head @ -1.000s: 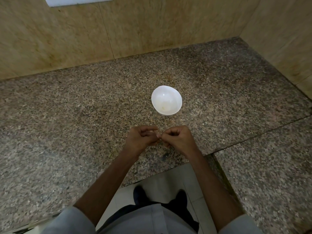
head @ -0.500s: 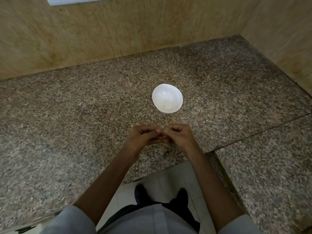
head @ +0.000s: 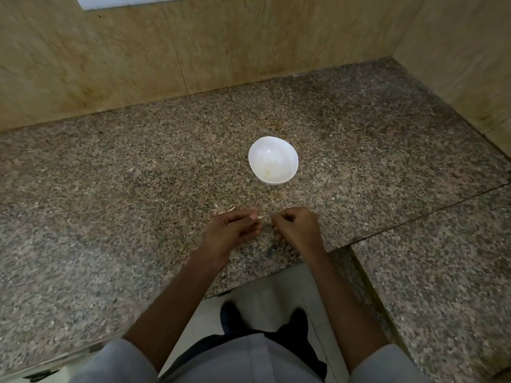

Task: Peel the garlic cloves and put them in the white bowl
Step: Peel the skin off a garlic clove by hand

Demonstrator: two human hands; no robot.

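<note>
Two hands are close together just in front of the white bowl [head: 273, 160], which stands on the table [head: 110, 189]. The left hand [head: 231, 230] pinches a thin strip of garlic skin [head: 262, 217]; the right hand [head: 297, 228] is curled tight, and whether it holds a clove cannot be told.

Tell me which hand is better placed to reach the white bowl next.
Right, likely. The right hand lies nearer the white bowl, curled, seemingly round the hidden clove; the left hand sits further aside, pinching a peel strip.
</note>
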